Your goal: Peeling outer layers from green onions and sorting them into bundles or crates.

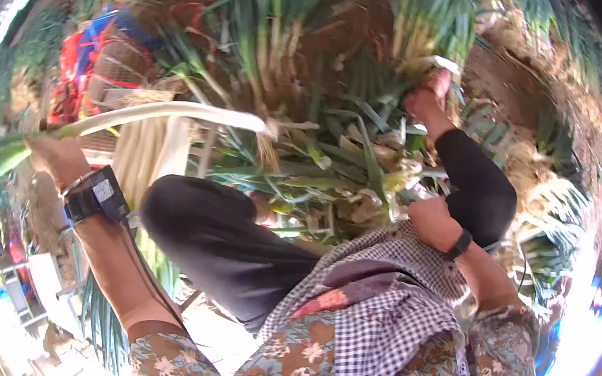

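In my raised left hand (60, 160), closed around its green part, is a long leek (166, 110). The white stalk points right across the view and ends in a rooty tip, while the leaves trail off at the far left. Below that stalk lies a bundle of peeled white leeks (148, 150), beside my bent left knee. My right hand (435, 225) is closed near my right knee, over the checked cloth (398, 325) on my lap. What its fingers hold, if anything, is hidden.
Leaf scraps and peelings (343, 168) are heaped between my legs. Standing bunches of leeks (276, 35) line the far side, with more bunches (437, 13) at the right. A red and blue sack (83, 71) sits at the upper left. My bare right foot (428, 95) rests beyond the heap.
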